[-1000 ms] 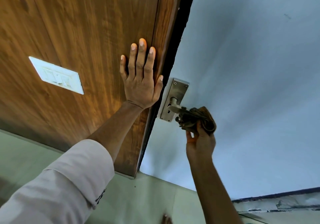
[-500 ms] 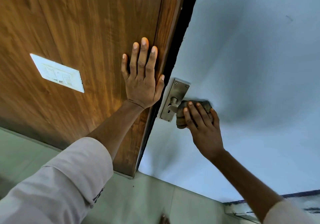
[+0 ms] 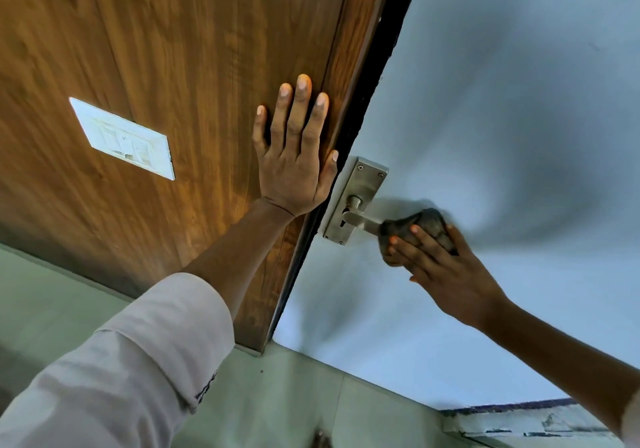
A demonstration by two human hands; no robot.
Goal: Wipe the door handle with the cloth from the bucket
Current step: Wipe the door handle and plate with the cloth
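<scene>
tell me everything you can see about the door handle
The door handle is a brushed silver-looking metal lever on a tall rectangular backplate with screws at the top and a keyhole below the pivot, fixed to the pale blue door near its edge. The lever's outer end is wrapped in a dark cloth gripped by the right hand.

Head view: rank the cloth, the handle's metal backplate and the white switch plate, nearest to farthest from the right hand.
1. Cloth: gripped in the right hand, wrapped over the lever's outer end.
2. Backplate: just left of the cloth, on the blue door.
3. Switch plate: far left on the wood panel, beyond the left hand.
</scene>
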